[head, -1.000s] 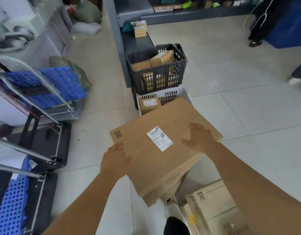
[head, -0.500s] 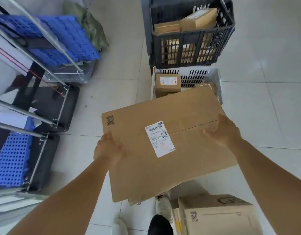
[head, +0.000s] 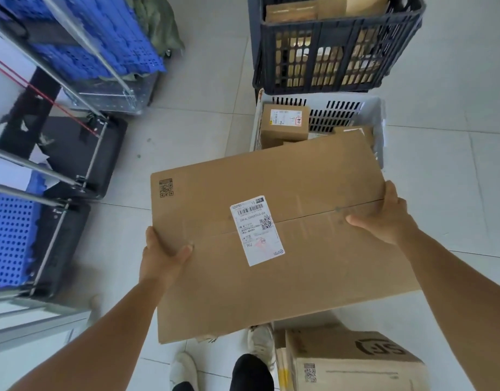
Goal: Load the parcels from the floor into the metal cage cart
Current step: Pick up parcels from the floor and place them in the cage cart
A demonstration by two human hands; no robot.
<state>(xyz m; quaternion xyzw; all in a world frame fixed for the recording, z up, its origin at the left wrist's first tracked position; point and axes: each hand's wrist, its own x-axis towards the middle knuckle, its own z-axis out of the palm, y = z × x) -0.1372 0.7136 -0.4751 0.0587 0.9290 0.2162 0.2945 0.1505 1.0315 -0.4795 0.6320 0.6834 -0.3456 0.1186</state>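
Observation:
A large flat brown cardboard parcel [head: 313, 235] with a white shipping label is held level in front of me, above the floor. My left hand [head: 161, 255] grips its left edge, thumb on top. My right hand [head: 384, 218] grips its right edge, thumb lying on the top face. The metal cage cart [head: 82, 176] with silver bars, a black base and blue perforated panels stands at the left. Another brown parcel [head: 350, 359] sits on the floor at lower right.
A black plastic crate [head: 339, 52] full of small boxes sits stacked on a white crate [head: 375, 119] holding a small labelled box [head: 285, 125], straight ahead. A second cart with a blue panel [head: 124, 43] stands at upper left. My shoes [head: 260, 342] are below the parcel on grey floor tiles.
The parcel has been lifted and levelled, and my hands have shifted out to its left and right edges. The view has tilted down and moved closer to the crates.

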